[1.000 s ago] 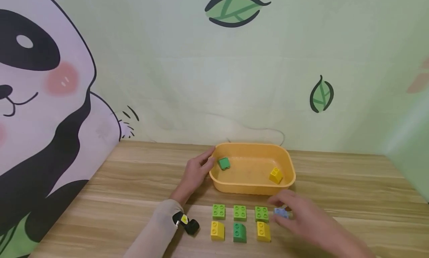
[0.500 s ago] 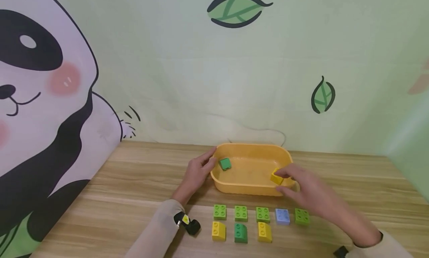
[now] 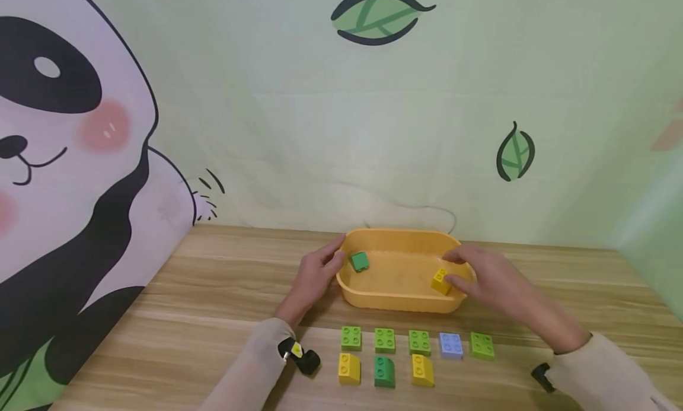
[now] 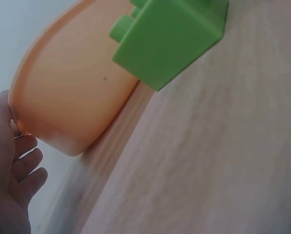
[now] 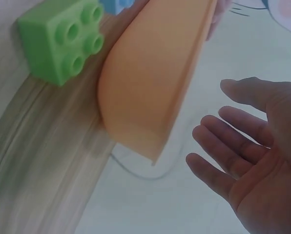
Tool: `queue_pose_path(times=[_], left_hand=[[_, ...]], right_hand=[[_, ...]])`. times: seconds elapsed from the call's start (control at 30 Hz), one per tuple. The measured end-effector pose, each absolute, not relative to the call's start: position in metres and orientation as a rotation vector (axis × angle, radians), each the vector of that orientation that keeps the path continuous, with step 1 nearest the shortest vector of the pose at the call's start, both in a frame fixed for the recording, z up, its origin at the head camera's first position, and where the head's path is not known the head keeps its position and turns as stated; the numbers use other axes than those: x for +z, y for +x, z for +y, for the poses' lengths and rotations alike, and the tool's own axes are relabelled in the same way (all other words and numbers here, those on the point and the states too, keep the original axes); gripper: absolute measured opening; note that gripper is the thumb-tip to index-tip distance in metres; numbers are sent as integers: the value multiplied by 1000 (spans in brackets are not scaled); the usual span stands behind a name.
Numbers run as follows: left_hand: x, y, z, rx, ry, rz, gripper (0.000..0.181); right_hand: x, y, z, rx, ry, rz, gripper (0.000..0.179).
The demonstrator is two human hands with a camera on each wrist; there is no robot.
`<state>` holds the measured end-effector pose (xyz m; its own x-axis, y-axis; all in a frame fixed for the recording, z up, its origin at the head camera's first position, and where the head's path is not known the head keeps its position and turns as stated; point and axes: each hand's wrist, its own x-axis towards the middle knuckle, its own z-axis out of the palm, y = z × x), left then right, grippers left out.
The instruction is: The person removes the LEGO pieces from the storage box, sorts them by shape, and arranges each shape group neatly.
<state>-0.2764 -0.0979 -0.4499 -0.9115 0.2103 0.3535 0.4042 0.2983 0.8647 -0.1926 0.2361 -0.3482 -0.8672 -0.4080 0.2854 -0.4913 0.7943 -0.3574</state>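
My left hand [image 3: 312, 279] holds the left end of the orange-yellow plastic basin [image 3: 397, 302], with thumb and index finger at its rim; in the left wrist view the other fingers [image 4: 26, 163] curl outside the wall. Over the basin's right end is my right hand [image 3: 491, 280], thumb and fingers spread apart with nothing between them. Its thumb overlaps a yellow toy building brick [image 3: 440, 282] inside the basin. A dark green brick [image 3: 360, 261] lies at the left inside. The right wrist view shows the right palm [image 5: 262, 195] with relaxed fingers.
In front of the basin, a row holds lime green bricks [image 3: 385, 340] and a blue brick [image 3: 450, 345], with a lime brick [image 3: 482, 346] at its right end. Nearer are two yellow sloped bricks [image 3: 349, 369] and a dark green one [image 3: 384, 371]. A printed wall cloth [image 3: 373, 132] stands behind.
My right hand has moved from the blue brick up and away to the basin's right end, uncovering the lime brick at the row's end. The left hand has stayed on the basin.
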Motion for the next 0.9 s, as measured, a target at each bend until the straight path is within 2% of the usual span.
queue_pose_path(times=[0.9], left_hand=[[-450, -277, -98, -1674, -543, -2421, 44]], right_hand=[[-375, -233, 241, 449, 867, -2936, 26]])
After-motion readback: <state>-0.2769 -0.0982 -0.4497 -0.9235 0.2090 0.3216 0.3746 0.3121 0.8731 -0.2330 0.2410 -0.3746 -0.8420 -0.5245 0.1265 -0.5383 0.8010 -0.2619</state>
